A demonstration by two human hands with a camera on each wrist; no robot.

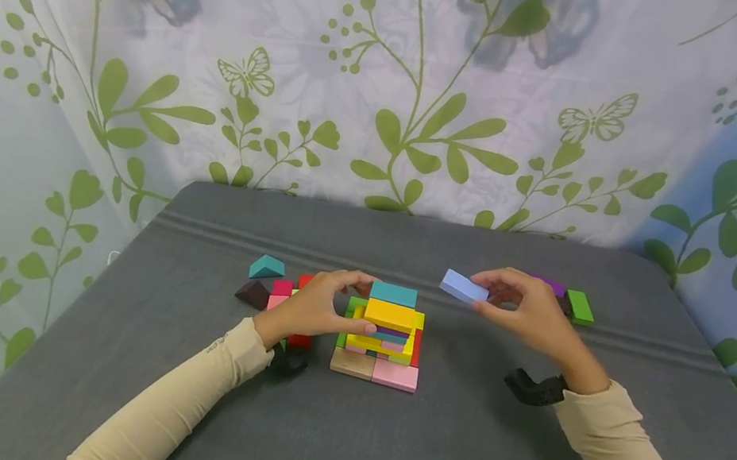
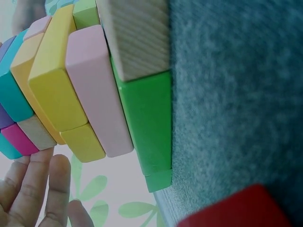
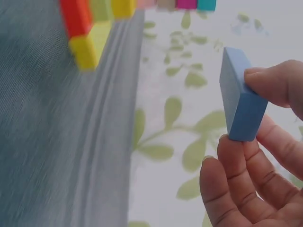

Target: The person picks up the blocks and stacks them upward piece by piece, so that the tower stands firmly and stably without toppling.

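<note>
A tower of stacked coloured wooden blocks (image 1: 391, 316) stands on the dark grey table. A yellow block lies near its top, with a teal block (image 1: 393, 293) above. At the tower's left side is my left hand (image 1: 320, 304), thumb toward the front and fingers toward the back. Its fingers (image 2: 59, 184) look fairly straight in the left wrist view, the tips at the upper layers. Right of the tower, my right hand (image 1: 521, 306) pinches a light blue block (image 1: 464, 286) above the table. In the right wrist view, thumb and fingers hold that block (image 3: 241, 101) by one end.
Left of the tower lie a teal block with a curved cut-out (image 1: 267, 267), a dark brown triangular block (image 1: 253, 293) and red and pink blocks (image 1: 282, 288), partly behind the left hand. A green block (image 1: 580, 308) and a purple block (image 1: 551, 285) lie beyond the right hand. Patterned cloth (image 1: 360, 100) hangs behind the table.
</note>
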